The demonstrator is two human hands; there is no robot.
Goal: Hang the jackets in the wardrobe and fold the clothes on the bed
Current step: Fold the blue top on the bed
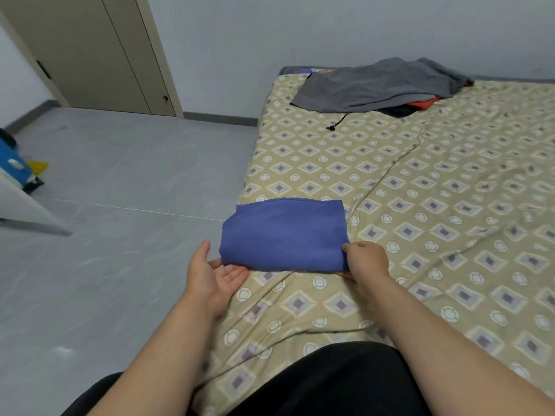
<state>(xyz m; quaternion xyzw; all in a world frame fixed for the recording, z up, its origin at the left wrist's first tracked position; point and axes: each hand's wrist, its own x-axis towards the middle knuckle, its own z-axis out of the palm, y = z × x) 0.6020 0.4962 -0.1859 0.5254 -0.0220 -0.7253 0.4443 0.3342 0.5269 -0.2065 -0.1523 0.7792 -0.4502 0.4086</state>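
A blue garment (283, 234), folded into a neat rectangle, lies at the left edge of the bed (435, 190). My right hand (365, 259) pinches its near right corner, thumb on top and fingers under. My left hand (214, 273) is palm up with fingers spread, touching the near left edge of the fold, fingertips slipped just beneath it. At the far end of the bed a grey garment (378, 84) lies spread over an orange piece (425, 104) and a dark piece (396, 111) with a black drawstring.
The wardrobe (90, 55) with beige doors shut stands at the far left across grey floor tiles. A blue and yellow object (18, 168) sits on the floor by a white panel at the left. The patterned bedsheet is wrinkled.
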